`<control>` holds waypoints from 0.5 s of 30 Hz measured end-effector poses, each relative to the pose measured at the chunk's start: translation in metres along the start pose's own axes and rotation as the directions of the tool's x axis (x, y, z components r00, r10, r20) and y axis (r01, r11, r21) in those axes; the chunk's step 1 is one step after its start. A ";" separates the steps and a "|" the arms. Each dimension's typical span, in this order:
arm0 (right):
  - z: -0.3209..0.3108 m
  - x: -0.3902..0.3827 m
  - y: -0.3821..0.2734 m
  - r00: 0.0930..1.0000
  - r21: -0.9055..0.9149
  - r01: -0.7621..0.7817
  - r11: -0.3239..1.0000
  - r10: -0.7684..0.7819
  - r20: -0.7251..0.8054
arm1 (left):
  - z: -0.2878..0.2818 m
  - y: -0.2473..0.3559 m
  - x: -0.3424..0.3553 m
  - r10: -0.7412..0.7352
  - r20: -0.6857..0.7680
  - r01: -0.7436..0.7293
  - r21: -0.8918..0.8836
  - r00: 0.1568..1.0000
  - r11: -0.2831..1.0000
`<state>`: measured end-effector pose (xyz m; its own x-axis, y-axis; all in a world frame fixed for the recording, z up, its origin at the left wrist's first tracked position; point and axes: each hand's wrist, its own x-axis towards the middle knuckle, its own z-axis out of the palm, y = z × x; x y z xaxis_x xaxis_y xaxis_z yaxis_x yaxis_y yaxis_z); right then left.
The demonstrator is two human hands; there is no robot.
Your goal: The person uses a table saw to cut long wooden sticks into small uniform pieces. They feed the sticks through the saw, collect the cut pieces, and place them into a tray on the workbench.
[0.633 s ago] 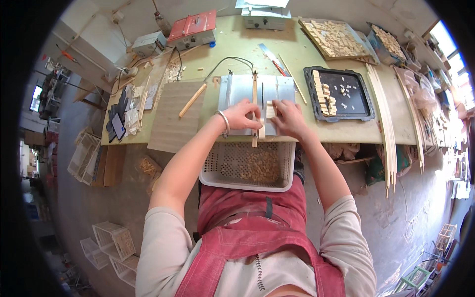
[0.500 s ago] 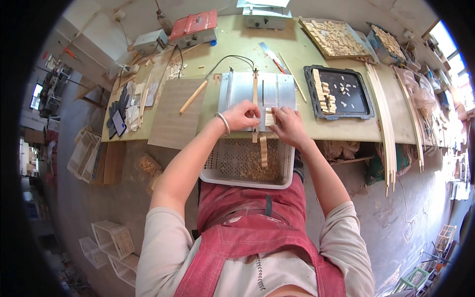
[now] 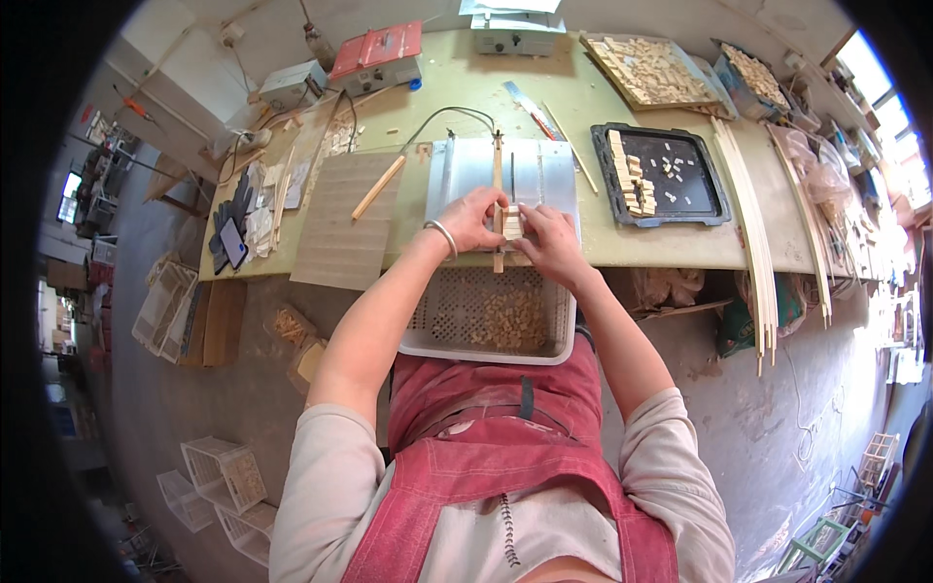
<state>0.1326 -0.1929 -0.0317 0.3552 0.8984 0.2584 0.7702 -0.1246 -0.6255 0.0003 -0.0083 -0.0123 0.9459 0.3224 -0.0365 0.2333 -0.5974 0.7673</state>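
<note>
Two hands, left hand (image 3: 473,218) and right hand (image 3: 546,239), pinch small wooden blocks (image 3: 512,224) against a wooden strip (image 3: 499,185) on the metal saw table (image 3: 544,173), near a perforated basket (image 3: 486,316)

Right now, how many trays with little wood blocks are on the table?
3: a black tray right of the hands, a flat wooden tray at the back, and a box-like one beside it. More may be hidden.

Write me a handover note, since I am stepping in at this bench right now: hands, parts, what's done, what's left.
Left hand and right hand: both press small wood blocks against the wood strip on the metal saw table.
Done: cut pieces lie in the white basket below the edge; more sit in the black tray.
Left: long slats lie uncut at the right.
</note>
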 end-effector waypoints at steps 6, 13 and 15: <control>-0.009 -0.002 0.011 0.999 0.009 -0.020 1.000 0.020 0.029 | -0.001 -0.004 0.001 0.006 -0.001 -0.006 0.031 1.000 1.000; -0.016 0.009 0.021 0.997 -0.013 0.030 0.999 -0.029 0.069 | 0.001 -0.005 0.002 -0.006 -0.012 0.007 0.061 1.000 0.998; -0.017 0.013 0.025 0.992 0.014 0.038 0.999 -0.039 0.116 | -0.001 -0.002 0.001 -0.004 -0.018 0.005 0.060 1.000 0.998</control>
<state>0.1654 -0.1917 -0.0310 0.2607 0.9454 0.1956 0.7759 -0.0846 -0.6252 0.0007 -0.0056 -0.0133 0.9407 0.3380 -0.0283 0.2515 -0.6390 0.7270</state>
